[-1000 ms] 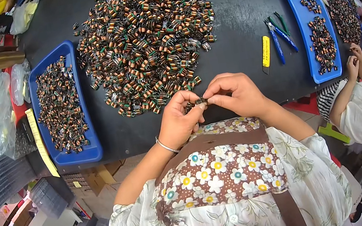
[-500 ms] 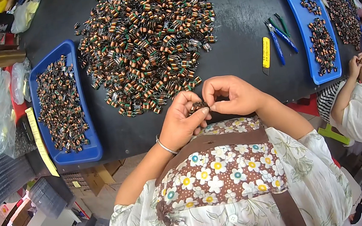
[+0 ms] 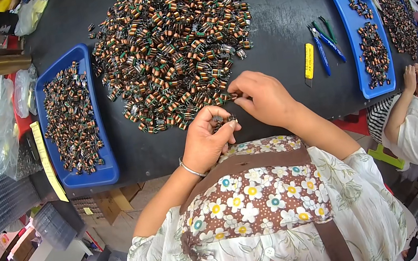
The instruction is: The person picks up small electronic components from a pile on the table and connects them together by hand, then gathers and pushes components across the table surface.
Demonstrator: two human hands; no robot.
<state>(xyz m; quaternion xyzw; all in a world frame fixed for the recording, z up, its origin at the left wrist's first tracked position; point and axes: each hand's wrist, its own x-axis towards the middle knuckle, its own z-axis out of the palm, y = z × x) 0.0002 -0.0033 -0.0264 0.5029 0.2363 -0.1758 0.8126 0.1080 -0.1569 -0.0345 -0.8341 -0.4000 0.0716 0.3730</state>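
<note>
Small copper-wound coils with dark cores and wire legs lie in a large pile [image 3: 169,49] on the black table. Close to my body, my left hand [image 3: 209,137] is curled around a few of these coils [image 3: 220,123], which show between thumb and fingers. My right hand [image 3: 264,97] is at the pile's near right edge, thumb and forefinger pinched together at a single coil [image 3: 232,96]. Its other fingers are folded under and partly hidden.
On the left stands a blue tray [image 3: 107,146] of coils; another blue tray [image 3: 370,91] holds more on the right. A yellow utility knife [image 3: 309,61] and blue-handled cutters [image 3: 322,52] lie beside the right tray. A co-worker's hands [image 3: 414,77] are at the far right.
My right hand has moved away from my left, forward to the edge of the pile, and pinches at a coil there. My left hand has stayed nearly in place, still holding coils.
</note>
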